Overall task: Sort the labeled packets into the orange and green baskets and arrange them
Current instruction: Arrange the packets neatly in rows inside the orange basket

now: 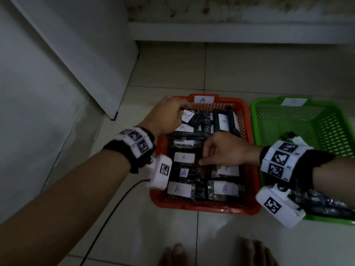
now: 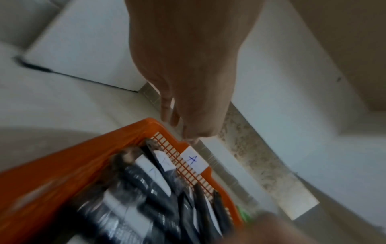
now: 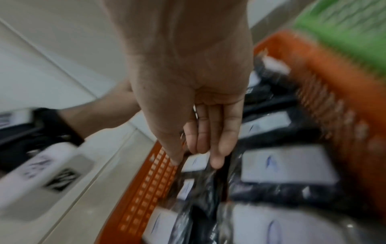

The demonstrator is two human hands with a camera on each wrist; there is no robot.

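The orange basket [image 1: 201, 207] marked A sits on the tiled floor, filled with several dark packets [image 1: 183, 157] that carry white A labels. My left hand [image 1: 172, 112] hovers over its far left corner, fingers loosely extended [image 2: 167, 109] and holding nothing, just beside a tilted packet [image 1: 194, 119]. My right hand [image 1: 221, 150] is over the basket's middle, where thumb and fingers [image 3: 217, 158] pinch the shiny plastic edge of a dark packet [image 3: 200, 189]. The green basket [image 1: 255, 116] stands to the right, with a few dark packets [image 1: 322, 206] at its near end, partly hidden by my right wrist.
A white cabinet [image 1: 76, 54] rises at the left, close to the orange basket's far corner. A raised wall ledge [image 1: 230, 33] runs along the back. A black cable [image 1: 107, 223] trails across the floor from my left wrist. Bare feet [image 1: 211, 254] show at the bottom edge.
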